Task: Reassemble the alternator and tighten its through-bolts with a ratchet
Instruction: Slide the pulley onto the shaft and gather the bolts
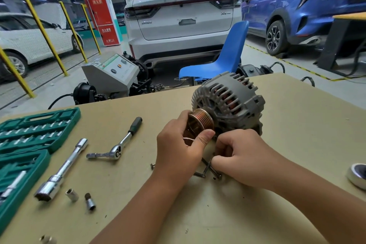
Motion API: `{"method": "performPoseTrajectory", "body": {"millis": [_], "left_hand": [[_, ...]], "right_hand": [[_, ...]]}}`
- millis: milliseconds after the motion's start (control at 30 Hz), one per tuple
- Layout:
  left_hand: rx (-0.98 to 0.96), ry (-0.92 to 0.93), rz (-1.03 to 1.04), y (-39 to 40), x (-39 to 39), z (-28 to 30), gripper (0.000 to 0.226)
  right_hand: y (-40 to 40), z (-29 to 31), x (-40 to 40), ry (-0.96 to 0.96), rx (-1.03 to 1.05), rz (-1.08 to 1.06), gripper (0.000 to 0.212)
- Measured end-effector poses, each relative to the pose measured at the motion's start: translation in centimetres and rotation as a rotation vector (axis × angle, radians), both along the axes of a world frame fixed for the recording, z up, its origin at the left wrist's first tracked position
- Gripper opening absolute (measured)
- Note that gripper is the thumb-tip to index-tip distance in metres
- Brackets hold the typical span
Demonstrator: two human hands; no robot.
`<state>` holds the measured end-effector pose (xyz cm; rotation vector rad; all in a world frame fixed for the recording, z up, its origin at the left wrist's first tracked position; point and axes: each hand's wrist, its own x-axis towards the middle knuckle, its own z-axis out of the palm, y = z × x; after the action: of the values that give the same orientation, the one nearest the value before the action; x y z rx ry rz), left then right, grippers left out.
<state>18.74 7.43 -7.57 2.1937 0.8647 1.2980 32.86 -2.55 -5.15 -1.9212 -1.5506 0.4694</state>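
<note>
A grey alternator [231, 101] lies on its side on the tan table [297, 125], its copper-coloured pulley [201, 121] facing me. My left hand [178, 148] grips the pulley, thumb across its lower rim. My right hand [241, 156] is curled just below the housing, fingers pinching something small against it; what it holds is hidden. Loose through-bolts [208, 170] lie on the table between my hands. The ratchet [116, 144], green-handled, rests left of my left hand, untouched.
A green socket case [29, 136] lies open at the left edge. A long chrome extension bar [63, 168] and two loose sockets [81, 198] lie near it. A round metal part [358, 174] sits at the right edge. Beyond the table stand a blue chair [227, 55] and parked cars.
</note>
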Motion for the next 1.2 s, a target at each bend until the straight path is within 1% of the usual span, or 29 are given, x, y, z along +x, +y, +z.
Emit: {"method": "performPoseTrajectory", "body": {"millis": [100,133,167,200,233,267,300,333,367,400,433,500,533,567,600,633,667,700,733,800,833,900,933,967,1033,1067,1100,1167,1200], "left_hand": [[0.013,-0.007,-0.028,0.2,-0.1,-0.4,0.067],[-0.03,-0.033,-0.036,0.1,-0.1,-0.5,0.071],[-0.132,-0.079,-0.041,0.0,-0.1,-0.4,0.072],[-0.287,-0.152,-0.06,-0.1,0.0,-0.2,0.072],[-0.437,-0.231,-0.087,-0.2,0.3,-0.1,0.07],[-0.51,-0.275,-0.102,-0.2,0.5,-0.1,0.061],[-0.491,-0.274,-0.105,-0.1,0.6,-0.2,0.048],[-0.41,-0.239,-0.091,-0.1,0.7,-0.3,0.038],[-0.295,-0.185,-0.072,-0.1,0.5,-0.4,0.033],[-0.172,-0.126,-0.058,0.0,0.4,-0.4,0.034],[-0.066,-0.072,-0.048,0.2,0.3,-0.4,0.041],[0.088,-0.003,-0.024,0.5,0.1,-0.6,0.065],[0.098,-0.001,-0.02,0.5,0.0,-0.6,0.071],[0.033,-0.037,-0.025,0.3,0.0,-0.6,0.072],[-0.112,-0.101,-0.038,-0.1,0.1,-0.4,0.07],[-0.291,-0.191,-0.077,-0.3,0.4,-0.2,0.063],[-0.43,-0.266,-0.104,-0.5,0.7,-0.2,0.052],[-0.491,-0.312,-0.119,-0.5,0.9,-0.3,0.044],[-0.487,-0.32,-0.129,-0.5,1.0,-0.3,0.04],[-0.303,-0.224,-0.084,-0.2,0.8,-0.4,0.034],[-0.193,-0.161,-0.074,-0.1,0.6,-0.3,0.038],[0.015,-0.034,-0.054,0.3,0.2,-0.5,0.062],[0.039,-0.007,-0.05,0.3,0.1,-0.6,0.069],[-0.012,-0.033,-0.046,0.2,0.2,-0.6,0.071],[-0.204,-0.14,-0.016,-0.2,0.5,-0.3,0.057],[-0.23,-0.139,0.003,-0.3,0.6,-0.2,0.053],[-0.204,-0.111,0.013,-0.2,0.7,-0.2,0.052],[-0.117,-0.065,0.015,0.1,0.5,-0.5,0.04],[-0.06,-0.017,0.006,0.3,0.3,-0.4,0.04]], "right_hand": [[0.0,-0.1,0.1,-0.015,-0.005,-0.001,0.012],[0.1,-0.2,0.0,-0.015,-0.011,0.002,0.012],[0.1,-0.3,0.0,-0.013,-0.014,0.002,0.012],[0.2,-0.4,-0.1,-0.006,-0.017,0.0,0.013],[0.2,-0.5,-0.1,0.001,-0.022,-0.002,0.013],[0.3,-0.5,0.0,0.008,-0.028,-0.002,0.012],[0.3,-0.6,0.0,0.013,-0.032,-0.001,0.012],[0.4,-0.6,-0.1,0.012,-0.036,0.004,0.012],[0.4,-0.7,0.0,0.006,-0.039,0.008,0.012],[0.4,-0.8,0.0,0.001,-0.041,0.01,0.012],[0.4,-0.8,0.0,-0.001,-0.045,0.011,0.012],[0.4,-0.8,0.0,0.003,-0.052,0.009,0.011],[0.3,-0.8,0.0,0.006,-0.054,0.007,0.01],[0.3,-0.8,0.0,0.006,-0.058,0.008,0.011],[0.3,-0.8,0.0,0.005,-0.061,0.012,0.011],[0.3,-0.8,0.0,0.005,-0.06,0.015,0.013],[0.3,-0.8,0.0,0.007,-0.057,0.015,0.014],[0.3,-0.8,0.0,0.006,-0.056,0.012,0.015],[0.4,-0.8,0.0,0.002,-0.057,0.009,0.015],[0.4,-0.9,0.0,-0.008,-0.061,0.007,0.016],[0.4,-0.9,0.0,-0.013,-0.064,0.01,0.016],[0.4,-0.9,-0.1,-0.02,-0.072,0.017,0.016],[0.4,-0.8,-0.1,-0.023,-0.077,0.021,0.016],[0.4,-0.8,-0.1,-0.023,-0.082,0.024,0.016],[0.4,-0.7,-0.1,-0.026,-0.079,0.014,0.015],[0.4,-0.6,-0.1,-0.031,-0.073,0.006,0.017],[0.4,-0.6,-0.1,-0.035,-0.071,0.003,0.018],[0.4,-0.6,-0.1,-0.038,-0.075,0.01,0.017],[0.4,-0.6,-0.1,-0.036,-0.079,0.012,0.017]]}}
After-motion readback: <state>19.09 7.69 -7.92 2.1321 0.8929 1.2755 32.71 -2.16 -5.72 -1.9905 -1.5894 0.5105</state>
